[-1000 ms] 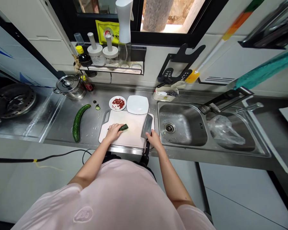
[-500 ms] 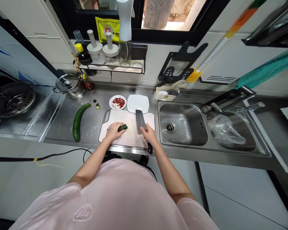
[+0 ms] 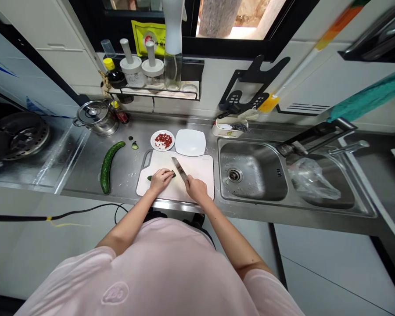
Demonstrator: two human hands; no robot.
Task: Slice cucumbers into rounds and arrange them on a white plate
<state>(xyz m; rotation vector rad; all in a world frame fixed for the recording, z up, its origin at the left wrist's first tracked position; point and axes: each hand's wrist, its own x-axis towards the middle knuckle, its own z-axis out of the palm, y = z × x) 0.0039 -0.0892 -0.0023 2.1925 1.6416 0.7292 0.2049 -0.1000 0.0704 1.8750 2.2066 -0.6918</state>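
On the white cutting board (image 3: 197,173), my left hand (image 3: 161,179) is closed over a piece of cucumber (image 3: 149,177); its green ends stick out on both sides of the hand. My right hand (image 3: 196,189) grips the handle of a kitchen knife (image 3: 179,169). The blade stands edge-down, tip pointing away and left, just right of the cucumber's cut end. Whether the blade touches the cucumber I cannot tell. Behind the board sit a small plate of chopped red pieces (image 3: 163,141) and a white square plate (image 3: 190,142).
A whole cucumber (image 3: 107,169) lies left of the board, near cucumber end scraps (image 3: 134,145). A lidded steel pot (image 3: 97,117) stands further left. The double sink (image 3: 253,173) is at the right, with a plastic bag (image 3: 312,177) in its far basin. A condiment rack (image 3: 154,91) hangs behind.
The knife has moved left from the board's right side to beside the cucumber. Its blade has turned from lying flatter to edge-down. My left hand has shifted slightly along the cucumber.
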